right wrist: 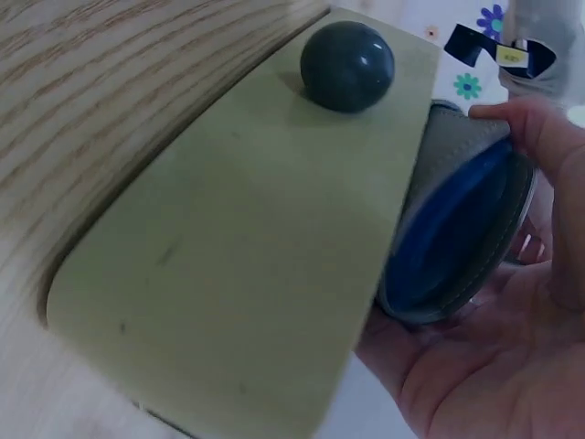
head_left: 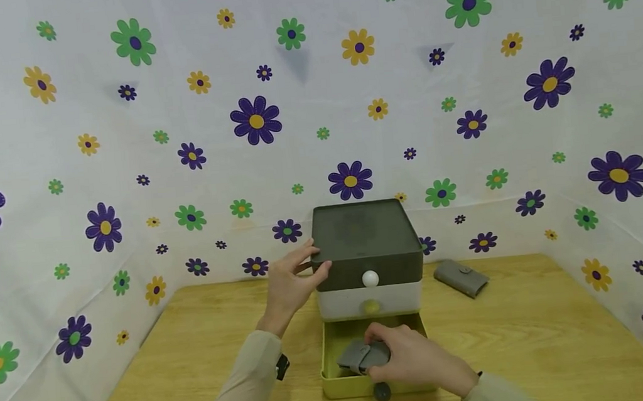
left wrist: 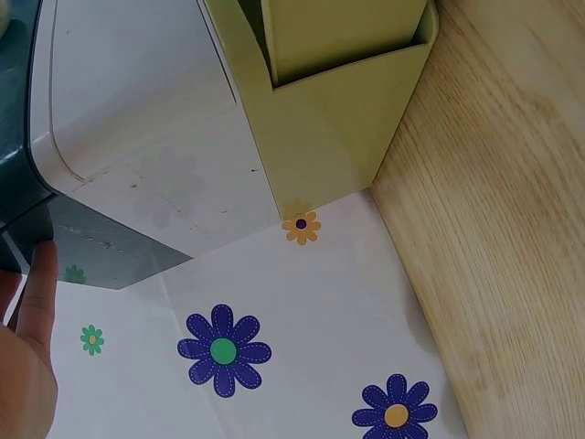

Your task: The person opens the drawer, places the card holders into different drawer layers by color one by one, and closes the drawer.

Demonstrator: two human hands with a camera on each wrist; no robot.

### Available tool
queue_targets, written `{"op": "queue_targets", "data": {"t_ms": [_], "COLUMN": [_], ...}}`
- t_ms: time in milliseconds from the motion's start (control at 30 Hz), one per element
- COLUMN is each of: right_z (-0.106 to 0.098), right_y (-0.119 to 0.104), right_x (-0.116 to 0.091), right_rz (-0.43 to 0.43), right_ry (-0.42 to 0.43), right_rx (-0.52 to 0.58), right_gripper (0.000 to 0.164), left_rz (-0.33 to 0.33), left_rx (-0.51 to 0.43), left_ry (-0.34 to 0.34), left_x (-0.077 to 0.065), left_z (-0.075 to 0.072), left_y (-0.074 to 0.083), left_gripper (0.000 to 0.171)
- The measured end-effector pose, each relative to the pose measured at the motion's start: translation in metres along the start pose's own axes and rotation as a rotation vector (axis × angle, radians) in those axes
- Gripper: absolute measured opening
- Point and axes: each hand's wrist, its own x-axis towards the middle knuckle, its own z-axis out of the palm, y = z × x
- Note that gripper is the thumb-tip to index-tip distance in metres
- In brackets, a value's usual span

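A small three-drawer box stands on the table, with a dark green top (head_left: 360, 232), a white middle drawer (head_left: 338, 303) and a yellow-green bottom drawer (head_left: 336, 385) pulled out. My left hand (head_left: 289, 283) rests on the top's left front corner, fingers fairly straight; in the left wrist view a finger (left wrist: 38, 297) touches its dark side. My right hand (head_left: 410, 354) grips a grey card wallet (head_left: 359, 355) inside the bottom drawer. From the right wrist view, the wallet (right wrist: 457, 219) shows blue inner pockets, right behind the drawer front with its dark round knob (right wrist: 347, 66).
A second grey wallet (head_left: 460, 277) with a snap strap lies right of the box on the wooden table (head_left: 536, 334). White cloth (head_left: 306, 145) with printed flowers hangs behind and along both sides. The upper drawers carry a white knob (head_left: 370, 278) and a yellow-green knob (head_left: 371, 307).
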Motion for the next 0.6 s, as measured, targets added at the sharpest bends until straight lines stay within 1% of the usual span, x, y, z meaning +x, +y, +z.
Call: {"op": "queue_targets", "data": {"t_ms": [100, 233, 300, 400, 467, 500, 600], "right_z": [0.0043, 0.0052, 0.0031, 0.0000, -0.0013, -0.0009, 0.0035], "right_y": [-0.0007, -0.0031, -0.0052, -0.0075, -0.0085, -0.0087, -0.0093], "right_x": [0.0011, 0.0004, -0.0003, -0.0002, 0.0009, 0.0017, 0.0045], "right_rz": [0.018, 0.017, -0.009, -0.053, -0.090, -0.100, -0.131], "right_ry": [-0.009, -0.022, -0.029, -0.028, -0.014, -0.006, 0.040], "right_rx": [0.008, -0.015, -0.031, -0.056, -0.073, -0.079, -0.098], "right_gripper": [0.032, 0.036, 0.042, 0.044, 0.044, 0.043, 0.039], "left_rz": [0.010, 0.027, 0.035, 0.042, 0.047, 0.035, 0.026], "left_rx": [0.001, -0.002, 0.001, 0.009, 0.013, 0.013, 0.010], "left_ry": [-0.007, -0.016, -0.013, -0.009, -0.006, -0.007, -0.011], "left_x": [-0.0016, -0.0029, -0.0023, -0.0005, 0.0010, 0.0014, 0.0013], "left_z": [0.0002, 0.0002, -0.0001, -0.0011, -0.0015, -0.0014, -0.0015], "left_y": [-0.0027, -0.0042, -0.0043, -0.0031, -0.0028, -0.0023, -0.0029], "left_gripper": [0.027, 0.027, 0.027, 0.027, 0.028, 0.029, 0.029]}}
